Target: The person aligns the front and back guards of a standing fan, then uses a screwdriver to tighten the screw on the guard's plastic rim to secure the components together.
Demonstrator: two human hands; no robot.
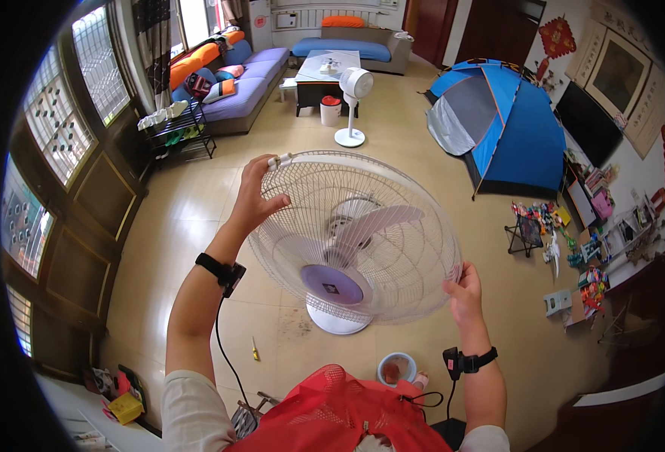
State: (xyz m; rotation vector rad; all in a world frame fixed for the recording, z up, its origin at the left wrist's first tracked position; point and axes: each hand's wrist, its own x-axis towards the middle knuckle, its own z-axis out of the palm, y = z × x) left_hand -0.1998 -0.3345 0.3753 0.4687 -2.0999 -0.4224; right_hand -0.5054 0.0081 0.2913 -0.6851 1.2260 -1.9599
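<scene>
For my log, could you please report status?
Left hand, right hand at edges of round white purple-centred wire fan. White base beneath. Yellow-handled screwdriver on tan floor nearby.

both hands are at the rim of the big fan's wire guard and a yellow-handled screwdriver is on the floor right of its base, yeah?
Not quite: the head view shows the yellow-handled screwdriver on the floor left of the base of the big fan, not right. The left hand and right hand are at the rim of its wire guard.
</scene>
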